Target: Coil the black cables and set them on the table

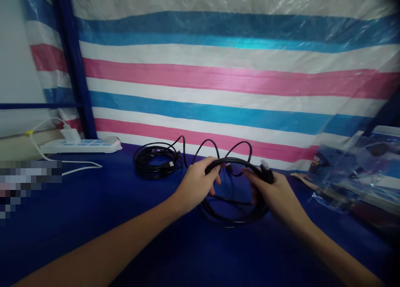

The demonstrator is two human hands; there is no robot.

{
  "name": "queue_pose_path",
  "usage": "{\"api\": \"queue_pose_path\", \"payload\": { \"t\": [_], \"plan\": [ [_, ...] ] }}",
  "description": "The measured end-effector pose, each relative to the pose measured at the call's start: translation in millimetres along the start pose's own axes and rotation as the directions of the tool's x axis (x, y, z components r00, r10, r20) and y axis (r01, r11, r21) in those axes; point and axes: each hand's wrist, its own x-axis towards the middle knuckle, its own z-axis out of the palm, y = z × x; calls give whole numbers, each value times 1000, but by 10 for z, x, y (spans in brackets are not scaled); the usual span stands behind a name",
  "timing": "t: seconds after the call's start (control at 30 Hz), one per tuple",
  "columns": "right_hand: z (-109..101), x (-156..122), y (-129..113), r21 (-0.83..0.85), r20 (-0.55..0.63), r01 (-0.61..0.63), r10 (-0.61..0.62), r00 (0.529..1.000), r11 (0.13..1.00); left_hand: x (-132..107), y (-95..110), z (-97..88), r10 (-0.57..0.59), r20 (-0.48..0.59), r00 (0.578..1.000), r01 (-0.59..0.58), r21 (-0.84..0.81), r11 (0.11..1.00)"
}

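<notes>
Between my two hands is a coiled black cable (237,222), its loops raised in front of me above the blue surface. My left hand (200,180) is closed round the left side of the loops, thumb on top. On the right side, my right hand (271,191) grips the same loops near a connector with a pale tip (265,170). A second connector (229,168) shows behind the loops. Farther left lies another black cable coil (153,166) with a metal-ended plug (169,164). Loose wavy lengths of black cable stand up between that coil and my hands.
A white power strip (84,145) with a plugged-in charger (70,133) and white cord sits at the back left. Clear plastic packaging (343,178) lies at the right. Behind the blue table (150,237) hangs a striped plastic sheet (218,83), beside a blue post (73,66).
</notes>
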Motion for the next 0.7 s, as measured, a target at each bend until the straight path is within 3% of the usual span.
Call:
{"api": "queue_pose_path", "payload": {
  "t": [0.1, 0.17, 0.23, 0.3, 0.47, 0.7],
  "plan": [
    [-54, 26, 62, 105, 251, -81, 53, 967, 991, 16, 46, -68, -23, 136, 990, 59, -268, 962],
    [-115, 50, 103, 200, 461, -131, 25, 887, 971, 18, 85, -108, -36, 288, 957, 150, -383, 911],
    [-171, 69, 129, 233, 566, -144, -14, 824, 962, 17, 121, -133, -84, 407, 909, 257, -390, 884],
    [-196, 77, 134, 209, 557, -120, -17, 830, 971, 20, 147, -143, -129, 432, 893, 296, -345, 891],
    [-128, 76, 118, 216, 424, -129, 26, 905, 968, 45, 135, -142, -136, 328, 935, 241, -302, 922],
    [-35, 53, 117, 328, 359, -209, 83, 930, 921, 84, 62, -171, -98, 200, 975, 124, -122, 985]
  ]
}}
